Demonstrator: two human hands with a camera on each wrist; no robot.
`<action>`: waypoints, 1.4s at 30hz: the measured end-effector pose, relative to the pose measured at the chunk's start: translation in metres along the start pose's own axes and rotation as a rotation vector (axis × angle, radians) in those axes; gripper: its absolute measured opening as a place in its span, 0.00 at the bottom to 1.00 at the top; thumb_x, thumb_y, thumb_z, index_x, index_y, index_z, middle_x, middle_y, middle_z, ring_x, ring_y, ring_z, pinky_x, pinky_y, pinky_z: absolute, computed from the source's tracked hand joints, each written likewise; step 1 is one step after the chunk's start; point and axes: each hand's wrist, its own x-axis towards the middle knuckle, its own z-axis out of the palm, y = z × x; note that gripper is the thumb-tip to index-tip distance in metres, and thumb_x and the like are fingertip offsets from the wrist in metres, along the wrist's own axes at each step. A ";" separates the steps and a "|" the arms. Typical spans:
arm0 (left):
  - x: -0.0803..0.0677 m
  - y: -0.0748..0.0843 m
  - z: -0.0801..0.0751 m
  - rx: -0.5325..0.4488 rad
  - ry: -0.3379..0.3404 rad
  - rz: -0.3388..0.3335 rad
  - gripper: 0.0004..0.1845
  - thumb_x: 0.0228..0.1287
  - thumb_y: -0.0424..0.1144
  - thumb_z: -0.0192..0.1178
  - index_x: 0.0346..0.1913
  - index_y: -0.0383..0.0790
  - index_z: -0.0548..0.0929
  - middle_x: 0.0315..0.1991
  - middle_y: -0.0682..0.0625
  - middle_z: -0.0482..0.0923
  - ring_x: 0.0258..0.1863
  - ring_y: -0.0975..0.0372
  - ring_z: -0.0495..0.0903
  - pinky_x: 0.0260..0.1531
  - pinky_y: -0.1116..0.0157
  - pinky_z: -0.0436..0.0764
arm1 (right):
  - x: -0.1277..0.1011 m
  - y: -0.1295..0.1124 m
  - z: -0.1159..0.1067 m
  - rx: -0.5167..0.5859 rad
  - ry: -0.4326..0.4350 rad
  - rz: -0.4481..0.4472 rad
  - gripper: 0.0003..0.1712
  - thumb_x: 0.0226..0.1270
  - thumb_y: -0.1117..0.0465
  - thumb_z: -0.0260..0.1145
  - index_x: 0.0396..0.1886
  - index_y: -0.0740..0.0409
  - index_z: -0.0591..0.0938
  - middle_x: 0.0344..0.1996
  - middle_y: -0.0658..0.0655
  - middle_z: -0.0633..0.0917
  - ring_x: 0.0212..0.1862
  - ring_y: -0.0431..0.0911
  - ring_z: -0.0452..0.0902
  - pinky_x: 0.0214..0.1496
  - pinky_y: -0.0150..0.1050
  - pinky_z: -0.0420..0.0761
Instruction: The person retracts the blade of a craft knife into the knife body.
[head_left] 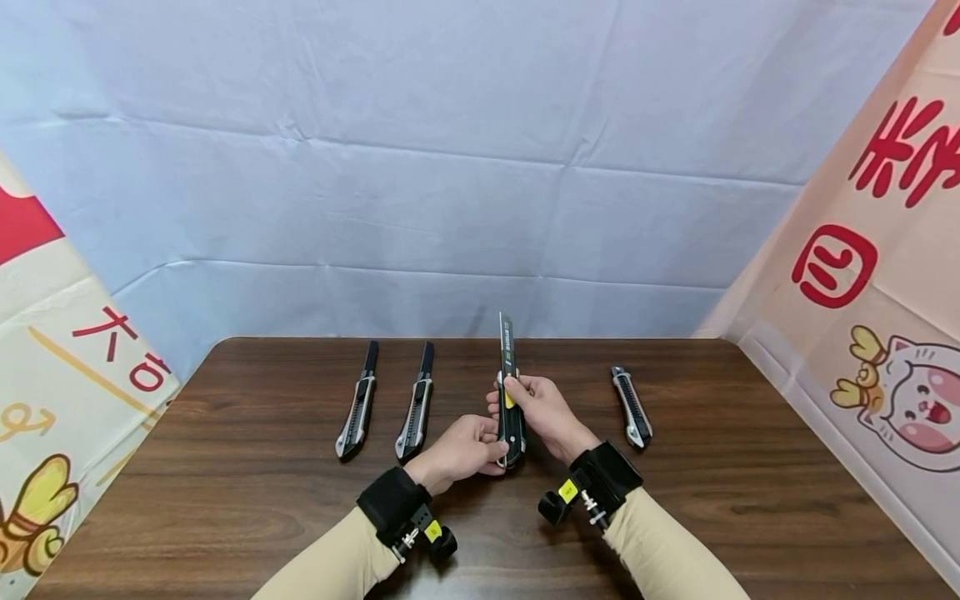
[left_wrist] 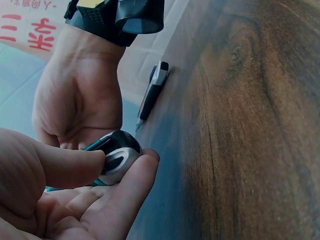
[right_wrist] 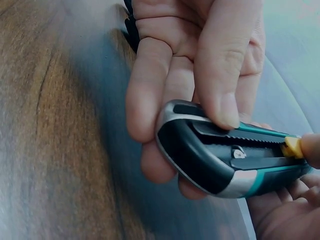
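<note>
Both hands hold a black utility knife [head_left: 513, 433] with green and silver trim, upright in the head view above the table. Its long dark blade [head_left: 507, 346], printed with small lettering and bright along one edge, points away from me. My left hand [head_left: 459, 450] pinches the rounded butt end [left_wrist: 120, 162] between thumb and fingers. Higher up the handle, my right hand [head_left: 551, 414] grips it, its thumb on the yellow slider [right_wrist: 292, 147]. In the right wrist view the toothed slider channel [right_wrist: 250, 140] faces the camera.
Two grey-and-black utility knives, a far-left one [head_left: 356, 417] and a nearer one [head_left: 415, 417], lie on the brown wooden table [head_left: 225, 492], dark tips pointing away. Another utility knife [head_left: 632, 408] lies to the right. A pale cloth [head_left: 450, 208] hangs behind the table's back edge.
</note>
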 end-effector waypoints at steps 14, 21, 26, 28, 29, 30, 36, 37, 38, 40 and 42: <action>-0.001 0.000 -0.002 -0.009 0.000 0.002 0.18 0.72 0.28 0.49 0.60 0.24 0.73 0.53 0.35 0.82 0.50 0.55 0.84 0.46 0.61 0.86 | 0.001 0.000 0.001 -0.003 -0.012 0.013 0.24 0.80 0.58 0.48 0.64 0.72 0.69 0.54 0.70 0.81 0.48 0.44 0.85 0.56 0.37 0.83; -0.001 0.000 -0.003 -0.006 0.004 -0.006 0.17 0.72 0.28 0.49 0.60 0.23 0.73 0.52 0.36 0.82 0.49 0.55 0.84 0.46 0.61 0.86 | -0.001 0.000 0.001 0.003 -0.035 0.005 0.23 0.79 0.61 0.48 0.64 0.73 0.68 0.56 0.71 0.80 0.49 0.44 0.84 0.55 0.36 0.83; 0.001 -0.001 -0.004 -0.005 0.003 -0.006 0.17 0.72 0.28 0.49 0.60 0.23 0.73 0.51 0.36 0.83 0.48 0.55 0.84 0.45 0.62 0.86 | -0.001 -0.001 0.001 0.013 -0.044 0.002 0.22 0.79 0.62 0.48 0.64 0.73 0.68 0.56 0.71 0.80 0.49 0.44 0.84 0.55 0.35 0.83; 0.001 -0.001 -0.004 -0.005 0.003 -0.007 0.17 0.72 0.28 0.49 0.60 0.23 0.73 0.51 0.35 0.83 0.48 0.55 0.84 0.45 0.62 0.86 | -0.001 -0.001 0.001 0.015 -0.048 -0.001 0.22 0.79 0.62 0.48 0.64 0.73 0.67 0.56 0.71 0.79 0.49 0.44 0.84 0.55 0.35 0.83; 0.001 -0.001 -0.004 -0.005 0.004 -0.008 0.17 0.72 0.28 0.49 0.60 0.23 0.73 0.51 0.35 0.83 0.48 0.55 0.84 0.45 0.62 0.86 | -0.001 -0.001 0.001 0.015 -0.053 -0.003 0.22 0.79 0.62 0.48 0.65 0.74 0.67 0.57 0.71 0.79 0.49 0.44 0.84 0.55 0.35 0.83; 0.001 -0.001 -0.004 -0.005 0.004 -0.009 0.17 0.72 0.28 0.50 0.60 0.23 0.73 0.51 0.35 0.83 0.48 0.56 0.84 0.45 0.62 0.86 | -0.001 -0.001 0.000 0.014 -0.058 -0.005 0.23 0.79 0.63 0.48 0.65 0.74 0.66 0.57 0.71 0.79 0.49 0.44 0.83 0.54 0.35 0.83; 0.000 0.000 -0.004 -0.010 0.003 -0.009 0.17 0.72 0.28 0.49 0.60 0.23 0.73 0.51 0.36 0.82 0.49 0.55 0.84 0.46 0.61 0.86 | -0.001 -0.001 -0.001 0.013 -0.082 -0.013 0.23 0.79 0.64 0.47 0.66 0.75 0.64 0.58 0.72 0.78 0.49 0.43 0.83 0.54 0.35 0.83; 0.000 0.000 -0.004 -0.011 0.004 -0.008 0.17 0.73 0.28 0.49 0.60 0.24 0.73 0.52 0.36 0.82 0.49 0.55 0.84 0.46 0.62 0.86 | -0.001 -0.002 -0.001 0.013 -0.080 -0.011 0.23 0.79 0.64 0.47 0.66 0.75 0.64 0.58 0.72 0.78 0.49 0.43 0.83 0.54 0.35 0.83; 0.000 0.000 -0.004 -0.012 0.006 -0.006 0.17 0.73 0.29 0.49 0.61 0.24 0.73 0.52 0.36 0.82 0.50 0.55 0.84 0.47 0.62 0.86 | -0.001 -0.002 -0.002 0.012 -0.077 -0.011 0.23 0.79 0.64 0.47 0.66 0.75 0.64 0.58 0.72 0.78 0.49 0.43 0.83 0.54 0.36 0.83; -0.001 0.001 -0.004 -0.019 0.014 -0.004 0.17 0.73 0.30 0.50 0.60 0.25 0.74 0.52 0.36 0.82 0.50 0.55 0.84 0.47 0.62 0.86 | 0.000 -0.004 -0.003 0.018 -0.058 0.000 0.23 0.79 0.63 0.48 0.67 0.73 0.64 0.58 0.70 0.79 0.49 0.42 0.83 0.54 0.36 0.83; -0.001 0.001 -0.005 -0.029 0.018 -0.006 0.17 0.73 0.31 0.50 0.60 0.25 0.74 0.52 0.35 0.82 0.50 0.54 0.84 0.48 0.63 0.85 | 0.001 -0.006 -0.004 0.032 -0.042 0.006 0.24 0.79 0.63 0.48 0.67 0.72 0.65 0.58 0.69 0.79 0.48 0.42 0.83 0.54 0.36 0.83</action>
